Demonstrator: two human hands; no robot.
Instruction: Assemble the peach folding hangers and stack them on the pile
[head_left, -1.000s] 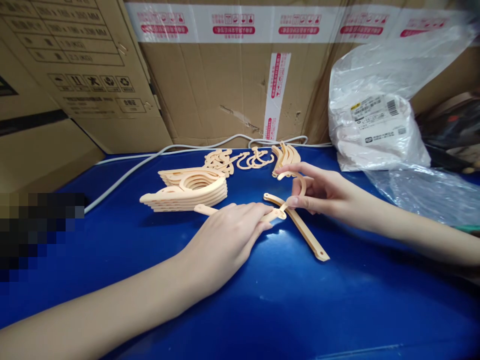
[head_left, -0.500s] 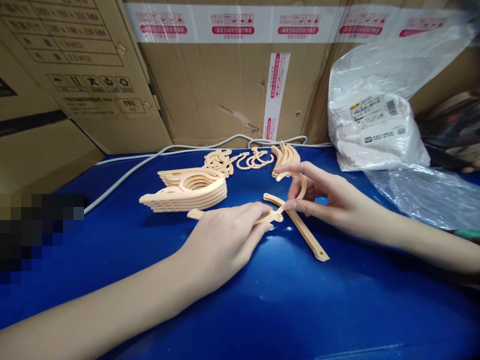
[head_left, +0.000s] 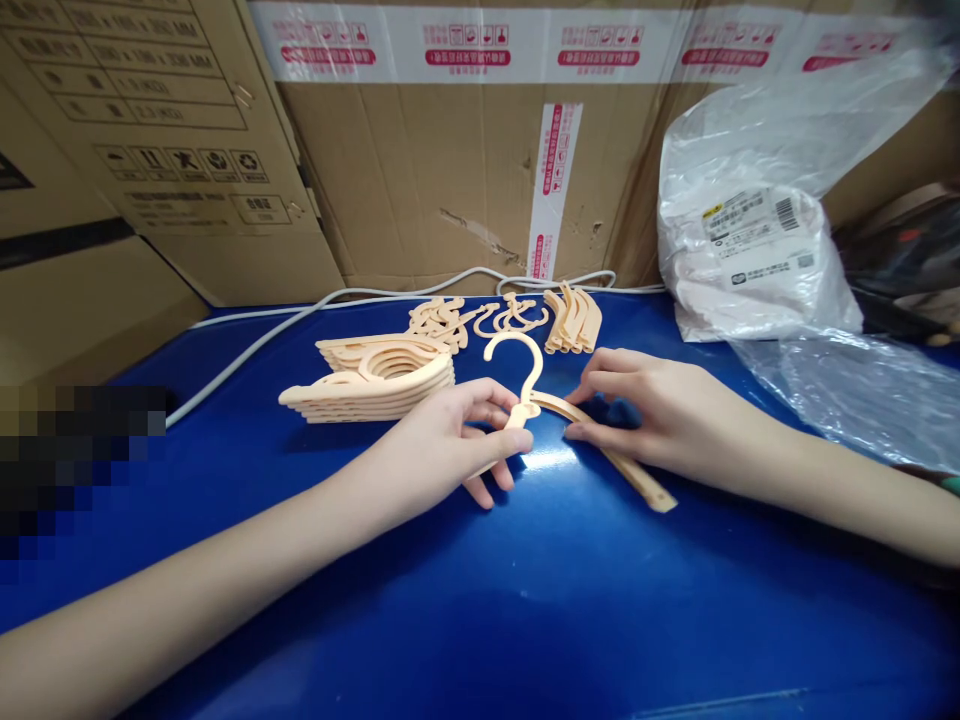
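Observation:
My left hand pinches a cream plastic hanger arm between thumb and fingers; most of that arm is hidden behind the hand. A curved hanger hook rises from its end, its open tip pointing left. A second hanger arm slants down to the right, its upper end beside the base of the hook. My right hand has thumb and fingertips closed around the upper part of this second arm. Whether the two arms are joined I cannot tell.
Left of the hands stands a stack of folded hangers. Behind lie small cream parts, loose hooks and a pile of hanger arms. A white cable runs before cardboard boxes; a plastic bag sits right.
The hook now stands upright from the left-hand arm, and my right hand has let go of it. My right hand has moved down onto the second arm. My left hand has turned.

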